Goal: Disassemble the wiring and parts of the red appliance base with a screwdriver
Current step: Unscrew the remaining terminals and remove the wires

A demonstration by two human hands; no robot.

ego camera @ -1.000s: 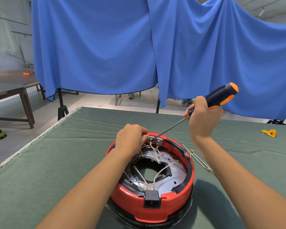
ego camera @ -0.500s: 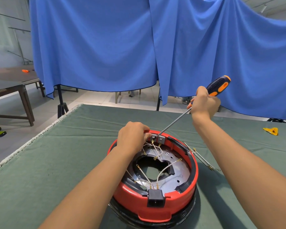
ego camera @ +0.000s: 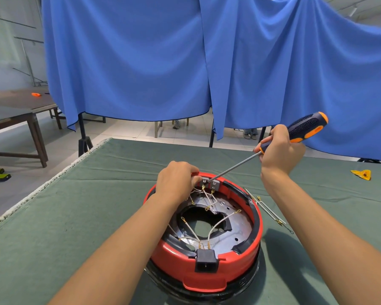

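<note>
- The base (ego camera: pixel 207 258), a round shell of glossy red plastic on a black ring, sits low in the centre of the frame on a table (ego camera: pixel 75 216) covered in matte green felt.
- Inside it lies a grey metal plate with small holes and a jagged central opening; thin white wires (ego camera: pixel 220 221) with brass ring ends arc across it.
- A square black socket (ego camera: pixel 206 259) sits in the near rim.
- Two small grey terminal blocks (ego camera: pixel 209 183) stand at the far rim.
- The left hand (ego camera: pixel 176 181), fingers curled, pinches the left block.
- The right hand (ego camera: pixel 277 150), right of centre, is wrapped round a screwdriver (ego camera: pixel 290 135): ribbed black handle with orange patches, slim steel shaft slanting down-left, tip at the blocks.
- Loose wires (ego camera: pixel 268 211) lie on the felt just right of the base.
- A yellow plastic piece (ego camera: pixel 361 173) lies at the right edge.
- Blue cloth (ego camera: pixel 141 62) hangs in soft folds behind.
- A wooden table (ego camera: pixel 15 111) stands at upper left.
</note>
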